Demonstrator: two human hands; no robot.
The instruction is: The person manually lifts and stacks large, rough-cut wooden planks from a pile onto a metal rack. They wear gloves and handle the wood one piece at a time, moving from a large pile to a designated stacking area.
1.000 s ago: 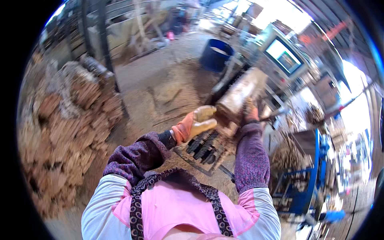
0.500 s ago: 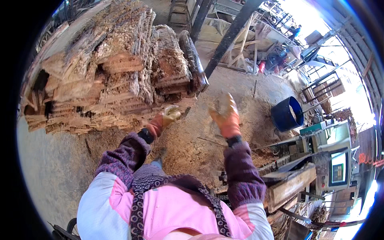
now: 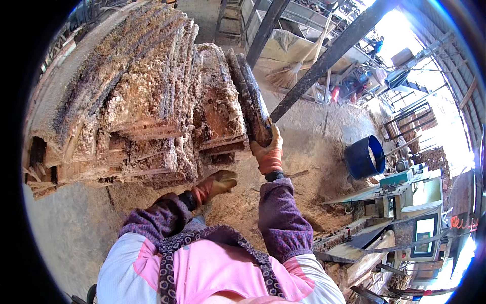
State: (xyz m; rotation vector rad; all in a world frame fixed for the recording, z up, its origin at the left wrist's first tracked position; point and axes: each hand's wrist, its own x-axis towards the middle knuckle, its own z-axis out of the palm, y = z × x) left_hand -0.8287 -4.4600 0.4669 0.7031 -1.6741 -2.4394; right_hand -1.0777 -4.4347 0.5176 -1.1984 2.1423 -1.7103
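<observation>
My right hand [image 3: 268, 152], in an orange and yellow work glove, was clenched around the near end of a dark bark-covered slab [image 3: 251, 99]. The slab stood on edge against the right flank of the wood pile [image 3: 136, 101], running away from me along the stack, its bark face turned outward. My left hand [image 3: 215, 183], gloved the same way, hung lower and nearer to me, its grip released, fingers loosely curled and holding nothing, just short of the pile's lower boards. The pile itself was made of rough offcut slabs laid in layers, their cut ends facing me, crusted with sawdust. Sawdust also covered the floor [image 3: 304, 152] beneath my arms. To my right, well apart from the pile, stood a blue barrel [image 3: 362, 157], and nearer the lower right edge a green sawing machine [image 3: 405, 202] with timber lying beside it. A dark steel post [image 3: 324, 61] slanted up behind the slab.
</observation>
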